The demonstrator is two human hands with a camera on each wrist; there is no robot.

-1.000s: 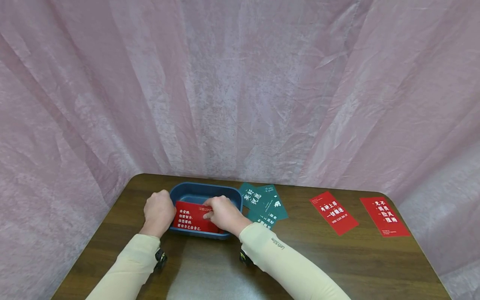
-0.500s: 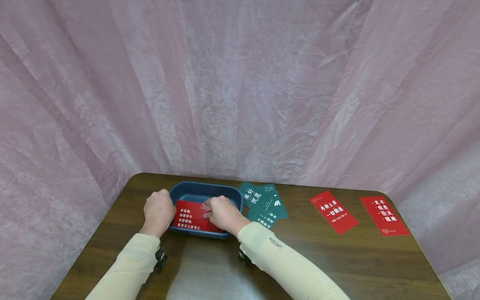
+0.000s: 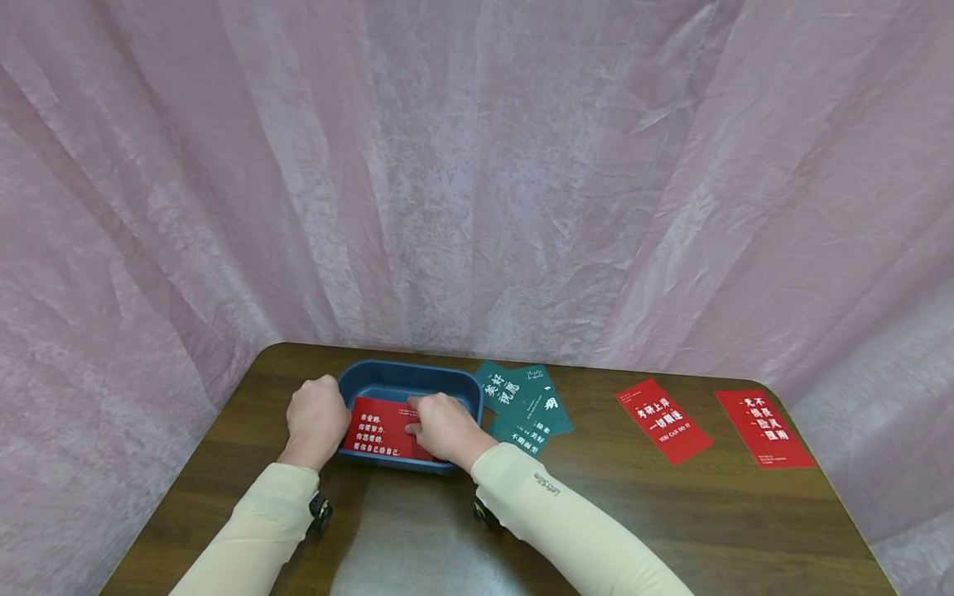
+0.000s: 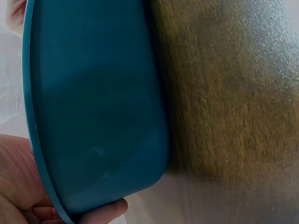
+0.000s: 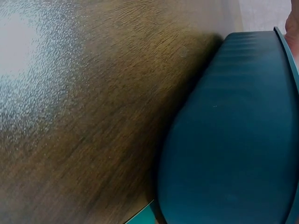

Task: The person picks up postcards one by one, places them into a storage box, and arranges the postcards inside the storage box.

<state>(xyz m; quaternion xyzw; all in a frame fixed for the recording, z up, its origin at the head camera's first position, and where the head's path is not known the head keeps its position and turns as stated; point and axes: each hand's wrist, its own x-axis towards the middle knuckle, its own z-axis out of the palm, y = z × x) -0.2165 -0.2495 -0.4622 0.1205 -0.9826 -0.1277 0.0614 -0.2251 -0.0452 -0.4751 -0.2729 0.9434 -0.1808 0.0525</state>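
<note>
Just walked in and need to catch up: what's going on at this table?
A person is working a red card into a blue tray on a dark wooden table. The left hand grips the tray's left rim, while the right hand pinches the card, which lies partly inside the tray. Green cards lie just right of the tray; two more red cards sit farther right.

Blue tray (image 3: 387,382): rectangular, rounded corners, deep smooth walls, plastic look, dark blue-teal. Stands upright on brown wooden table, near far left part, long side toward person. Wrist views show only its outer wall and thin rim, base touching table.

Red card (image 3: 382,427): rectangular, white Chinese characters in rows on left half. Lies inside tray, at near side, tilted slightly, right part covered by hand. Near long edge at tray's near wall.
</note>
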